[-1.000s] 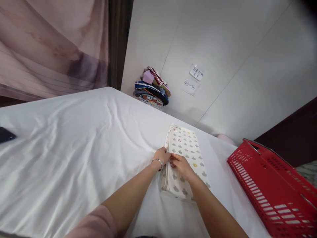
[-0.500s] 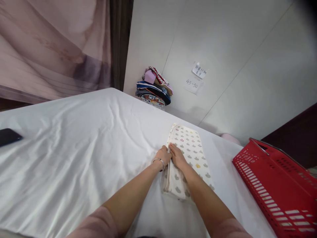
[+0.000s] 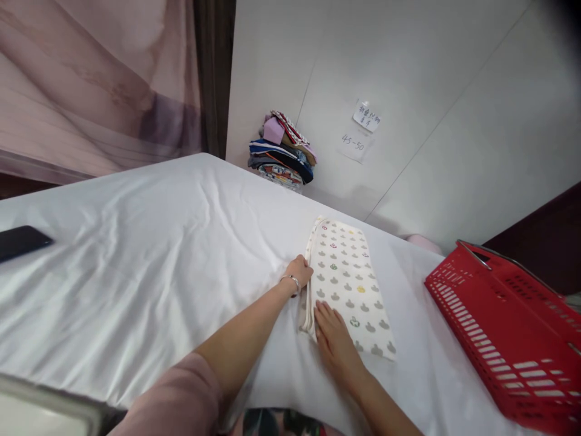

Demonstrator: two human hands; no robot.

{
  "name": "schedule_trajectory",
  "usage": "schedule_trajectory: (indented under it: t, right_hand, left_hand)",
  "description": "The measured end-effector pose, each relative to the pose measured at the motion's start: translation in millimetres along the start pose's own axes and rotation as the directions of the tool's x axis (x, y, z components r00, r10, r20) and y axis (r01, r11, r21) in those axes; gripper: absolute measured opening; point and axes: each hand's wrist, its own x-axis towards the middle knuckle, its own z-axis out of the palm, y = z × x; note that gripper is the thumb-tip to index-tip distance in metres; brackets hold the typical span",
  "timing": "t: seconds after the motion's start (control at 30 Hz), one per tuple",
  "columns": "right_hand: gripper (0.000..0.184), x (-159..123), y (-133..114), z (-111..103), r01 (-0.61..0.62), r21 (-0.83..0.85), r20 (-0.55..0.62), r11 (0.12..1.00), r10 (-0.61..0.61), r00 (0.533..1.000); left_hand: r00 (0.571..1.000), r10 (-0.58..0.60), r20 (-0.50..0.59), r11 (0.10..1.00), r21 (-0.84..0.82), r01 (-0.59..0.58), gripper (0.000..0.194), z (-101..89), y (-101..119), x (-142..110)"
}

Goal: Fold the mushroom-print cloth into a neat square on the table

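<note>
A folded cream cloth (image 3: 349, 272) printed with small grey shapes and a few coloured ones lies lengthwise on the white-covered surface. At its left edge my left hand (image 3: 298, 270), wearing a bracelet, has its fingers closed on the layered fold. My right hand (image 3: 336, 339) rests flat, fingers stretched out, over the near left corner of the cloth. Part of that corner is hidden beneath the palm.
To the right stands a red plastic basket (image 3: 508, 327) with a metal handle. Folded clothes (image 3: 281, 154) are stacked by the wall, where paper notes (image 3: 356, 145) hang. A dark phone (image 3: 22, 242) lies at the left on the white sheet (image 3: 136, 260).
My right hand has slid toward me along the cloth, away from my left hand, and flattened out. My left hand stays at the cloth's left edge. The view has shifted slightly.
</note>
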Motion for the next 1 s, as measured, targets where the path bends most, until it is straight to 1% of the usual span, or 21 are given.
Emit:
schedule_trajectory:
  t: [0.1,0.2,0.27,0.33,0.5,0.63,0.73,0.83,0.93,1.0]
  right_hand:
    - [0.054,-31.2,-4.1,7.4,0.079,-0.105,-0.034,0.991,-0.083,0.996]
    - [0.057,-41.5,-4.7,7.1,0.142,-0.163,-0.054,0.976,-0.152,0.987]
    - [0.055,-38.6,-5.7,2.5,0.159,-0.167,-0.073,0.973,-0.173,0.982]
    - [0.051,-31.0,-8.2,-3.6,0.138,-0.147,-0.112,0.980,-0.155,0.982]
    - [0.037,-9.1,-15.6,-11.2,0.059,-0.133,-0.205,0.989,-0.086,0.975]
    - [0.029,1.1,-17.9,-10.0,0.064,-0.132,-0.232,0.989,-0.094,0.968]
    - [0.025,4.1,-17.2,-10.7,0.100,-0.076,-0.236,0.992,-0.115,0.965]
    - [0.023,4.8,-15.3,-13.1,0.126,-0.001,-0.230,0.992,-0.123,0.965]
    - [0.020,4.7,-14.6,-15.1,0.115,0.075,-0.236,0.991,-0.094,0.967]
    - [0.020,4.5,-15.6,-15.6,0.082,0.130,-0.259,0.988,-0.046,0.965]
  left_hand:
    - [1.000,-0.004,0.010,1.000,-0.012,0.004,0.008,-1.4,-0.8,-0.2]
    - [1.000,0.003,0.007,1.000,-0.031,-0.003,0.008,-2.4,-2.6,-1.1]
    - [1.000,0.008,0.005,0.999,-0.044,-0.008,0.008,-2.6,-3.4,-1.5]
    - [1.000,0.007,0.015,0.998,-0.059,-0.006,0.008,-2.6,-3.5,-1.9]
    - [0.995,-0.001,0.104,0.992,-0.123,0.014,0.015,-7.8,-2.4,-11.8]
    - [0.988,0.016,0.156,0.985,-0.172,0.012,0.014,-18.6,-8.0,-37.6]
    - [0.984,0.027,0.176,0.985,-0.172,0.004,0.011,-24.6,-16.7,-65.1]
    - [0.981,0.031,0.194,0.990,-0.142,-0.003,0.008,-26.6,-25.0,-92.2]
    - [0.978,0.041,0.204,0.993,-0.118,-0.017,0.008,-26.3,-29.6,-113.3]
    - [0.977,0.048,0.209,0.995,-0.095,-0.029,0.012,-25.6,-30.5,-123.0]
